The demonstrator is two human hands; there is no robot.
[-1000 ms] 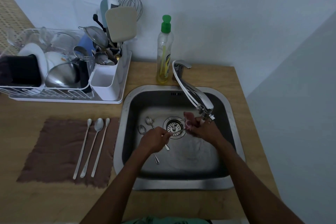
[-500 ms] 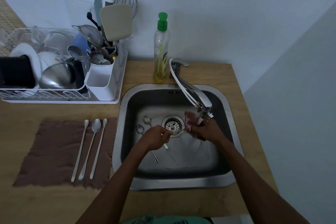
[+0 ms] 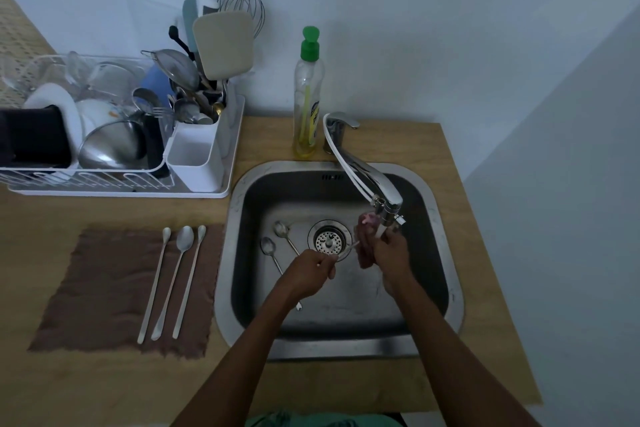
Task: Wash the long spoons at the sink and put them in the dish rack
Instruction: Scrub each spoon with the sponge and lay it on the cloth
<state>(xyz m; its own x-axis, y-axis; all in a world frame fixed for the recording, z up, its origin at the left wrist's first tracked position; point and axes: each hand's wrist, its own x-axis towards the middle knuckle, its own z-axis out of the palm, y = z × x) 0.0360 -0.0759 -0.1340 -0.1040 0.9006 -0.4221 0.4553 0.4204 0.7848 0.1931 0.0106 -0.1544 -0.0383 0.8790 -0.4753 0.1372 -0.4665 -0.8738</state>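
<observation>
My left hand (image 3: 309, 270) grips the handle of a long spoon (image 3: 352, 246) over the steel sink (image 3: 436, 218). The spoon's far end runs into a pink sponge (image 3: 364, 224) that my right hand (image 3: 389, 250) holds just under the tap spout (image 3: 377, 184). Two more long spoons (image 3: 277, 236) lie on the sink floor left of the drain (image 3: 329, 240). Three long spoons (image 3: 176, 274) lie side by side on a brown cloth (image 3: 104, 288) left of the sink. The white dish rack (image 3: 121, 189) stands at the back left.
The rack holds bowls, a plate and a steel bowl; its white cutlery cup (image 3: 195, 158) is packed with utensils, a strainer and a whisk. A dish soap bottle (image 3: 308, 94) with a green cap stands behind the sink beside the tap base. The wooden counter ends right of the sink.
Both hands have stayed over the drain with the spoon and sponge, shifting only slightly. The view has tilted a little. The other spoons have not moved.
</observation>
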